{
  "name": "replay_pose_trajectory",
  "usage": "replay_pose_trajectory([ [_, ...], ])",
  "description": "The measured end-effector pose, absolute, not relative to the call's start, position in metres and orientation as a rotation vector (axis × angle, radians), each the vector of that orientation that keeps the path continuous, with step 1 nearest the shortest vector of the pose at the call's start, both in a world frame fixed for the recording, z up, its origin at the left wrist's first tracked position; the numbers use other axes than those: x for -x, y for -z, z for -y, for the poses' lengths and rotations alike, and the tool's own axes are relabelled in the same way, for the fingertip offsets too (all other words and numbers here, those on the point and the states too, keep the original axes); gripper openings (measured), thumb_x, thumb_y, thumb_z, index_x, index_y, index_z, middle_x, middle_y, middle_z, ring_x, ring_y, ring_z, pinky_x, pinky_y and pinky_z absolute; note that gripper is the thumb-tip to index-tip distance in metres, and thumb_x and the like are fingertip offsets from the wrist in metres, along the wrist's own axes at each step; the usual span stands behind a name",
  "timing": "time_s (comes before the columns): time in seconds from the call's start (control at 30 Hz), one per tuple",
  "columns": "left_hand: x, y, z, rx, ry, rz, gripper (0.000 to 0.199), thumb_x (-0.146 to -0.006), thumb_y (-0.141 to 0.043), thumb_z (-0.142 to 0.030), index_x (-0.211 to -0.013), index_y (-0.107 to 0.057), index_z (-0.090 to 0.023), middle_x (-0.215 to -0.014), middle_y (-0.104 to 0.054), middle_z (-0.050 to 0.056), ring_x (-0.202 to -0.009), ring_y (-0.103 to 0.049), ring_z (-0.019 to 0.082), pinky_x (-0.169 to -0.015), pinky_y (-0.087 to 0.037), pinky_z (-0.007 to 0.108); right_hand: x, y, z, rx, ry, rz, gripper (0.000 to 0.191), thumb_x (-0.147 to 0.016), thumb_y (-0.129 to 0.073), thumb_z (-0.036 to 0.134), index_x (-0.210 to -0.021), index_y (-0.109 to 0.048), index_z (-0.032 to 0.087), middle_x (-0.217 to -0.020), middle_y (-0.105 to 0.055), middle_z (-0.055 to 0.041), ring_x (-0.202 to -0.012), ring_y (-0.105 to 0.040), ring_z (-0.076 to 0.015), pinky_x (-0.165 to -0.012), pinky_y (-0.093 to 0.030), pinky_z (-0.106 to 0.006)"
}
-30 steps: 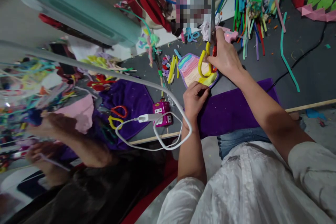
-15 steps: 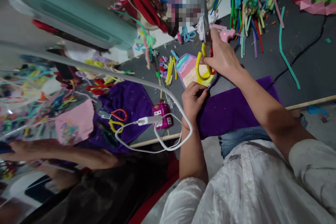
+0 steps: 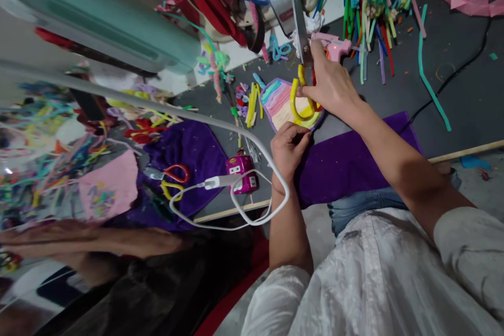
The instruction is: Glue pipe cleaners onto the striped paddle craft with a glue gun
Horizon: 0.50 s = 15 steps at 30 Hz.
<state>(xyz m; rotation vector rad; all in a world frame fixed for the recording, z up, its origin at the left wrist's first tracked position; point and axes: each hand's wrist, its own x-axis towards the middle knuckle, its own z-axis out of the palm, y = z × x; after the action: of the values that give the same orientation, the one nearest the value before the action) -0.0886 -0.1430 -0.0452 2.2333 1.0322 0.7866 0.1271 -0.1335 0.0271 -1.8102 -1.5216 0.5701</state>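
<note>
My right hand (image 3: 334, 84) grips a pair of scissors (image 3: 302, 116) by its yellow and red handles, and the long metal blades point away from me. Beneath the handles lies a striped pastel craft piece (image 3: 279, 107) with a purple edging. My left hand (image 3: 289, 149) is closed in a pinch at the near edge of that piece; whatever lies between its fingertips is hidden. A purple cloth (image 3: 346, 168) spreads along the table edge beside the left hand. Just beyond the right hand rests a pink glue gun (image 3: 336, 48).
A white cable (image 3: 271, 163) loops across my left forearm near a magenta power socket (image 3: 242, 173). Other scissors (image 3: 177, 173) lie on purple cloth at left, by a co-worker's arm (image 3: 129, 239). Bundled pipe cleaners (image 3: 366, 10) stand at the back. A black cord (image 3: 464, 65) crosses the right.
The view has shifted slightly. My right hand with the scissors and my left hand hold nearly the same places. The co-worker's arm at left has moved a little.
</note>
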Motion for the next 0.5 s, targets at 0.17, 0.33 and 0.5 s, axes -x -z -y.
replay_pose_trajectory([
  [0.17,0.0888,0.0453,0.1431,-2.235,-0.772,-1.053,0.01,-0.093,-0.07,-0.029,-0.085,-0.074,-0.024,-0.082,-0.066,0.001,-0.078,-0.063,0.017,-0.074,-0.049,0.032,-0.1258,-0.0343,0.1351,1.91,-0.607,1.552,0.058,-0.086,-0.073,0.023,-0.135,-0.042,0.02,-0.112,-0.068,-0.0114,-0.12,-0.069,-0.0391,-0.107,-0.049,-0.055],
  [0.33,0.0889,0.0462,0.1425,-2.235,-0.787,-1.032,0.009,-0.093,-0.071,-0.029,-0.086,-0.074,-0.023,-0.083,-0.067,0.001,-0.079,-0.064,0.017,-0.074,-0.05,0.031,-0.1258,-0.0342,0.1355,1.897,-0.596,1.568,0.056,-0.086,-0.073,0.025,-0.132,-0.042,0.02,-0.111,-0.069,-0.0115,-0.118,-0.069,-0.039,-0.105,-0.05,-0.054],
  [0.5,0.0896,0.0469,0.142,-2.243,-0.766,-1.048,0.01,-0.093,-0.07,-0.031,-0.086,-0.073,-0.024,-0.084,-0.069,0.002,-0.081,-0.065,0.018,-0.076,-0.052,0.032,-0.1247,-0.0351,0.1366,1.902,-0.596,1.589,0.054,-0.088,-0.072,0.026,-0.133,-0.042,0.02,-0.113,-0.069,-0.0125,-0.12,-0.069,-0.0394,-0.105,-0.049,-0.054],
])
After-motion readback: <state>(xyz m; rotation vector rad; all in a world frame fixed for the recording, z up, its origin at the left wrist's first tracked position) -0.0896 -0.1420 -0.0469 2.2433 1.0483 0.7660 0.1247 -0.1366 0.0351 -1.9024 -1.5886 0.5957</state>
